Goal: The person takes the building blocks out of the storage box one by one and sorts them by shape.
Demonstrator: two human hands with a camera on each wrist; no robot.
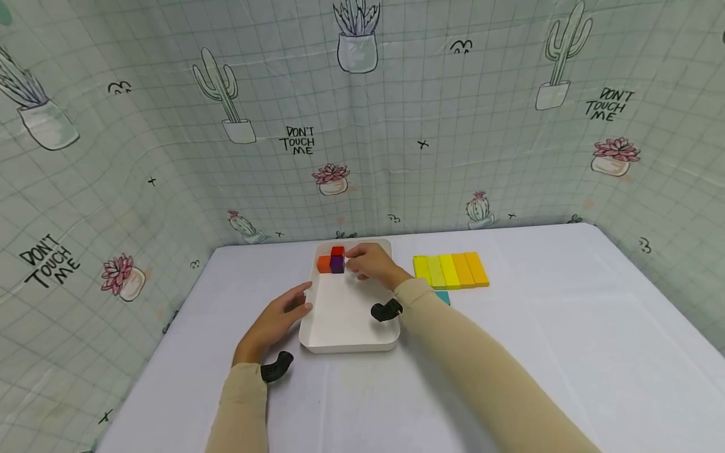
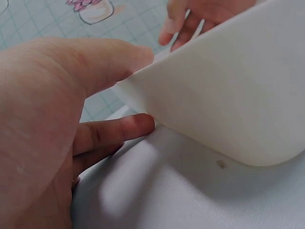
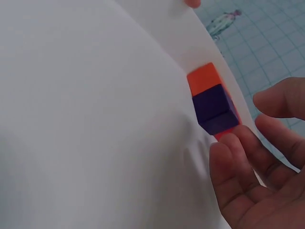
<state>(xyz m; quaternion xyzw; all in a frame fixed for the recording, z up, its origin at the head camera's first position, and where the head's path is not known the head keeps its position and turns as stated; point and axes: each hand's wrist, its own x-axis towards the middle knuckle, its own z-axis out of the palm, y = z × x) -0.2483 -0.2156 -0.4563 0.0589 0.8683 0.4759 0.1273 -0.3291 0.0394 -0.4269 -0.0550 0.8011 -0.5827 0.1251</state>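
A shallow white tray [image 1: 348, 314] lies on the table, with an orange block [image 1: 324, 264], a purple block [image 1: 337, 264] and a red block [image 1: 337, 250] bunched at its far left. The right hand [image 1: 374, 263] is just right of these blocks, thumb apart from the fingers and nothing between them. In the right wrist view its fingertips [image 3: 228, 143] are close to the red block [image 3: 228, 132]; whether they touch is unclear. At the tray's left side, the left hand [image 1: 277, 321] rests its thumb on the rim, with straight fingers by the outer wall's lower edge.
Right of the tray, several flat yellow to orange pieces [image 1: 450, 270] lie side by side. A teal piece [image 1: 443, 297] shows partly behind the right forearm. A printed cloth [image 1: 385, 126] hangs behind the white-covered table [image 1: 566, 340].
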